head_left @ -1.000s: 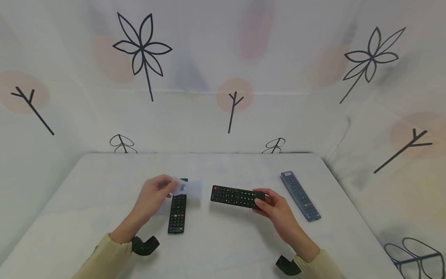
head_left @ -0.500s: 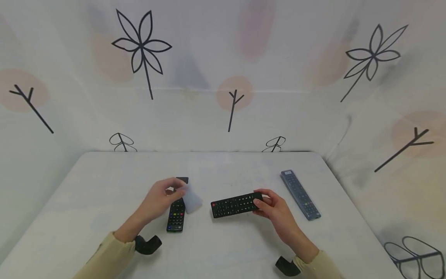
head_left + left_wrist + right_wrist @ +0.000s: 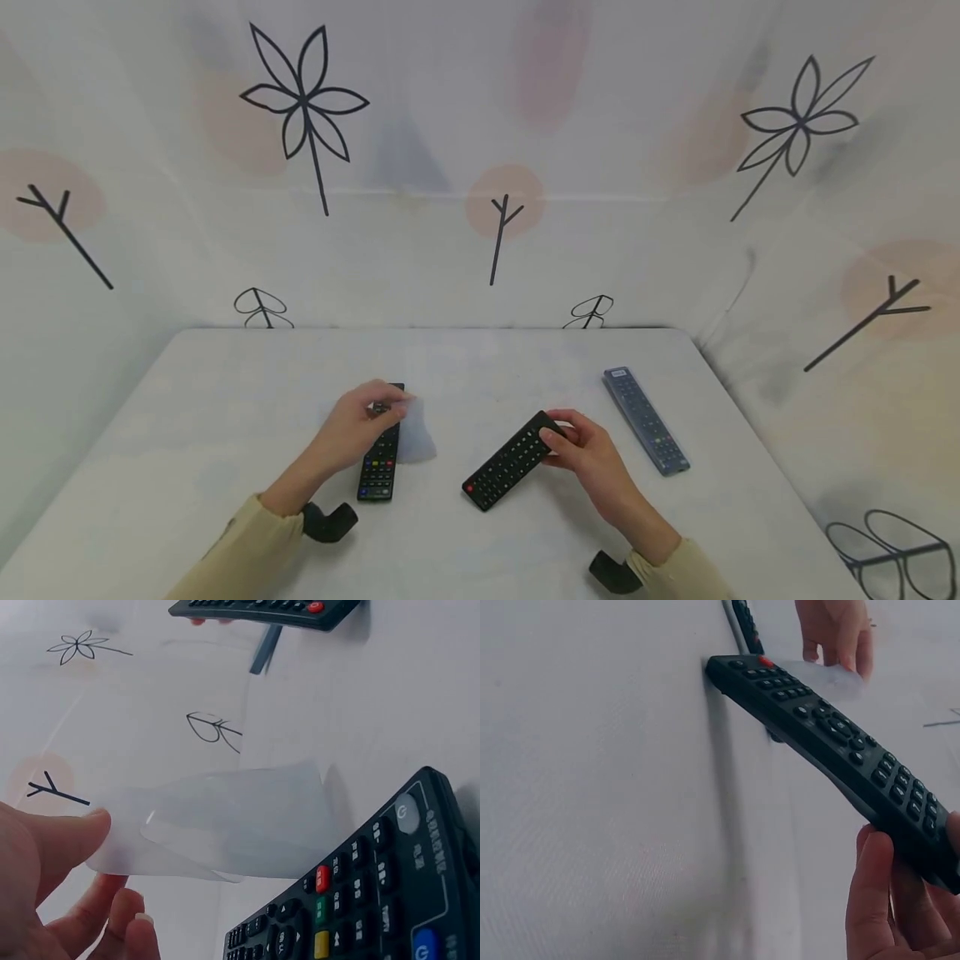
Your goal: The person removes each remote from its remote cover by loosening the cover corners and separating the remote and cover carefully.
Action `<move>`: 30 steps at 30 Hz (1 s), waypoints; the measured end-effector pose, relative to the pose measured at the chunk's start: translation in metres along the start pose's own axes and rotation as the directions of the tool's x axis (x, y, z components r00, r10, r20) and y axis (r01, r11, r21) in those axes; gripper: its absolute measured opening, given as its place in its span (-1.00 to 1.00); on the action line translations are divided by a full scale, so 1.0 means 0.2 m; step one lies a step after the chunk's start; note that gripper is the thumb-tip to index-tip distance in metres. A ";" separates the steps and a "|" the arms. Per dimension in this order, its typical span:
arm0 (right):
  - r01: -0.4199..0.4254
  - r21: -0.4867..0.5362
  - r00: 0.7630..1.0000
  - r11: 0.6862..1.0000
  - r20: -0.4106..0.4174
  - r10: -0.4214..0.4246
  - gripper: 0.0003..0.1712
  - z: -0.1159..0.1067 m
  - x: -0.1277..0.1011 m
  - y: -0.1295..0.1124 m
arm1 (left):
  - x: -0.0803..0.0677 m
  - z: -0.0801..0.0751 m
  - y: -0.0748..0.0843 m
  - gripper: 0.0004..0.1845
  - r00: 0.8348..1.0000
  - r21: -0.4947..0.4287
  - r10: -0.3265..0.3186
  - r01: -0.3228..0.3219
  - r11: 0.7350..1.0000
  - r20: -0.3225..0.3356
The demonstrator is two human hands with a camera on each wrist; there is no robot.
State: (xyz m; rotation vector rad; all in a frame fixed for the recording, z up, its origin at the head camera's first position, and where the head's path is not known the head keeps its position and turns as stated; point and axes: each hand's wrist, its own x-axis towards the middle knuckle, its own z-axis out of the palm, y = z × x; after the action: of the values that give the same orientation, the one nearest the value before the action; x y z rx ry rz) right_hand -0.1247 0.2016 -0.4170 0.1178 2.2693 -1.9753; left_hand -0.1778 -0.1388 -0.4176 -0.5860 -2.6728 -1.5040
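My left hand pinches a thin translucent plastic sleeve by one end, between thumb and fingers. The sleeve hangs beside a black remote control with coloured buttons that lies on the table, partly hidden by that hand. Gripped at its far end by my right hand, a second black remote control slants toward me, its red-button end nearest. In the right wrist view, this held remote shows its buttons facing up, with fingers underneath it.
A blue-grey remote control lies at the right of the white table, beyond my right hand. Patterned white fabric rises behind the table and at its sides.
The right hand has swung the held remote round, so its red-button end drops toward me. The left hand has shifted slightly right, and the plastic sleeve now hangs downward instead of sideways.
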 end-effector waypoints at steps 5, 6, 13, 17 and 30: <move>0.033 -0.042 0.999 0.999 0.006 -0.032 -0.54 0.02 0.01 -0.01 | 0.01 0.00 0.00 -0.78 1.000 0.022 0.016 -0.016 1.000 0.000; 0.036 -0.047 0.999 0.998 0.009 -0.036 -0.55 0.02 0.02 -0.01 | 0.01 0.00 0.01 -0.78 1.000 0.020 0.019 -0.019 1.000 0.007; 0.040 -0.058 0.999 0.998 0.030 -0.038 -0.56 0.04 0.04 -0.02 | 0.01 0.00 0.05 -0.82 0.994 -0.081 0.010 -0.001 0.997 0.110; 0.036 -0.051 0.998 0.998 0.049 -0.034 -0.54 0.05 0.06 -0.04 | 0.02 0.01 0.05 -0.82 0.981 -0.142 -0.006 0.034 0.989 0.196; 0.067 -0.084 0.994 0.994 0.088 -0.060 -0.53 0.12 0.16 -0.03 | 0.09 0.04 -0.03 -0.83 0.986 -0.014 0.019 -0.017 1.000 0.164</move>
State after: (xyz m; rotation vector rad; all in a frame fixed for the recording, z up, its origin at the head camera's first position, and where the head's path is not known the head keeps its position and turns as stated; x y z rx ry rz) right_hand -0.1559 0.1760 -0.4196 -0.0473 2.3280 -1.8686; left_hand -0.1962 -0.1302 -0.4230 -0.7644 -2.7697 -1.5333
